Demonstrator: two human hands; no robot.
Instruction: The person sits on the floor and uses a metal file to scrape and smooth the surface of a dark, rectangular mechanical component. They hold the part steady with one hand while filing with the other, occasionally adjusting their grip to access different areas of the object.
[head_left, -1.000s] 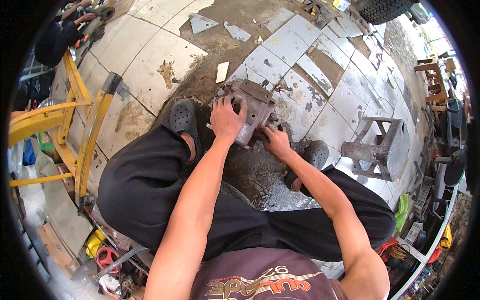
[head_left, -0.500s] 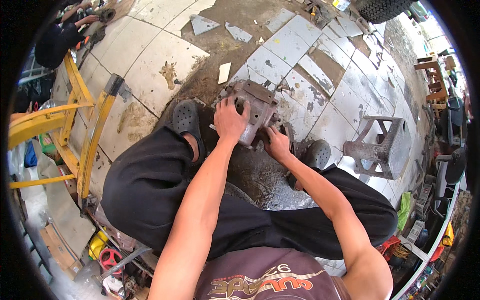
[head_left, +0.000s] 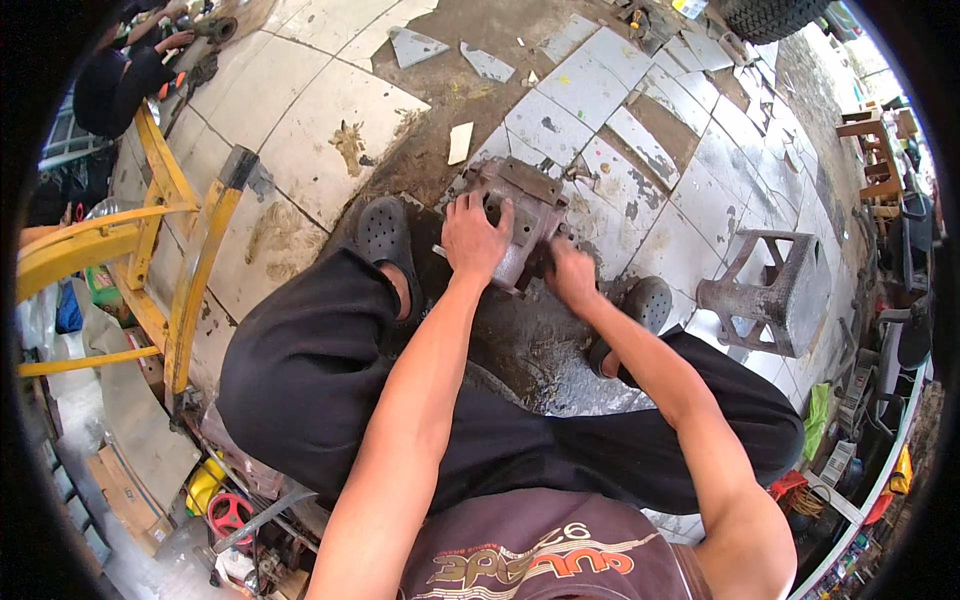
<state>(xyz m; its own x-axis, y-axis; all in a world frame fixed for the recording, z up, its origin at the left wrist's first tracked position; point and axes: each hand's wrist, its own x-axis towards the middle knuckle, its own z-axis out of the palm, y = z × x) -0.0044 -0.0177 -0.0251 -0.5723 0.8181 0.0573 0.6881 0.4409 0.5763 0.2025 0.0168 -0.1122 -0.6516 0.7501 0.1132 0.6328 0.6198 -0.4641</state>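
Observation:
A grimy grey-brown cast metal housing [head_left: 527,222], like a gearbox case, stands on wet, dirty ground between my feet. My left hand [head_left: 477,236] lies over its left side, fingers bent round the edge of a hole and the thumb on its face, steadying it. Against the lower right side of the casting is my right hand [head_left: 572,274], closed and a little blurred. What its fingers grip, if anything, is hidden by the hand. Dark studs stick out from the casting just above that hand.
A grey plastic stool [head_left: 770,295] lies tipped over at the right. A yellow metal frame [head_left: 190,280] stands at the left. Broken floor tiles [head_left: 640,145] lie beyond the housing, with a tyre [head_left: 770,18] at the back. Another person's hand [head_left: 175,40] shows at the far left.
My right hand has shifted slightly up along the housing's right side, its fingers now more curled. My left hand keeps its place on the casting. The whole view has slid slightly.

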